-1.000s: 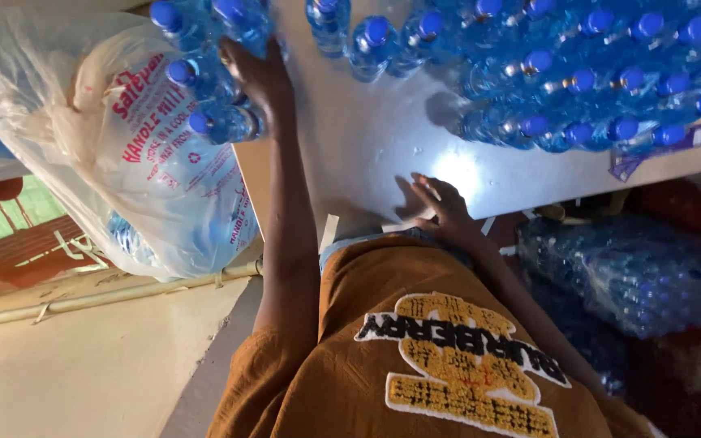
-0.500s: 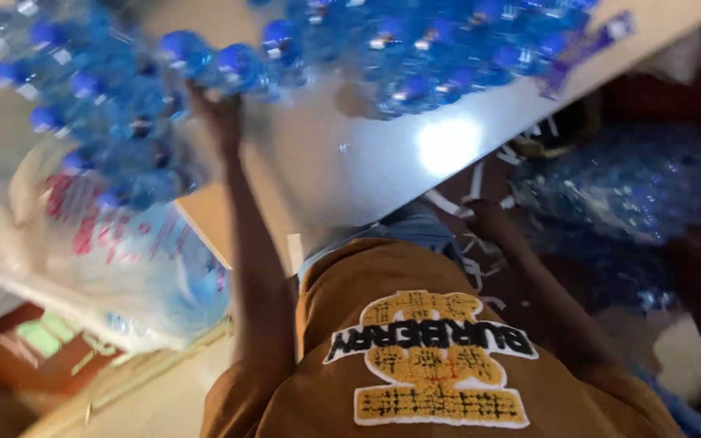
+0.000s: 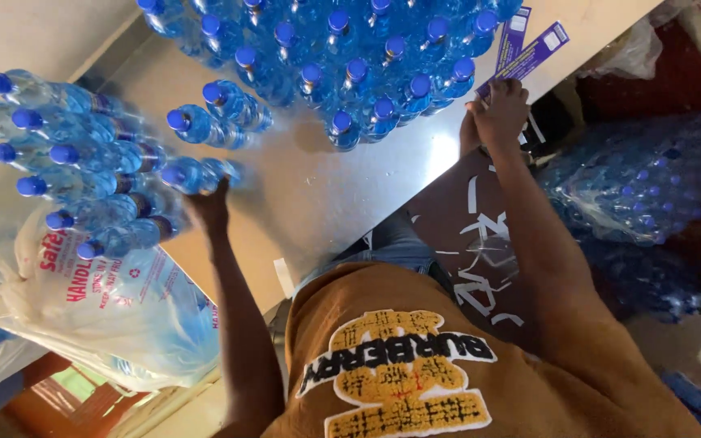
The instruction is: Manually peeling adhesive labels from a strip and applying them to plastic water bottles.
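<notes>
My left hand (image 3: 208, 209) reaches across the white table (image 3: 342, 203) and closes on a clear water bottle with a blue cap (image 3: 196, 173), at the edge of a left-hand cluster of like bottles (image 3: 66, 154). A larger group of blue-capped bottles (image 3: 350, 57) stands at the table's far side. My right hand (image 3: 496, 109) is at the table's right edge, fingers closed on purple label strips (image 3: 531, 50) that stick out past the bottles.
A big clear plastic bag with red print (image 3: 123, 300) hangs at the table's near left corner. Shrink-wrapped packs of bottles (image 3: 642, 178) are stacked on the floor to the right. My brown printed shirt (image 3: 415, 373) fills the bottom.
The view has swung. My right hand went from the near table edge out to the purple strips. My left hand stays among the left bottles.
</notes>
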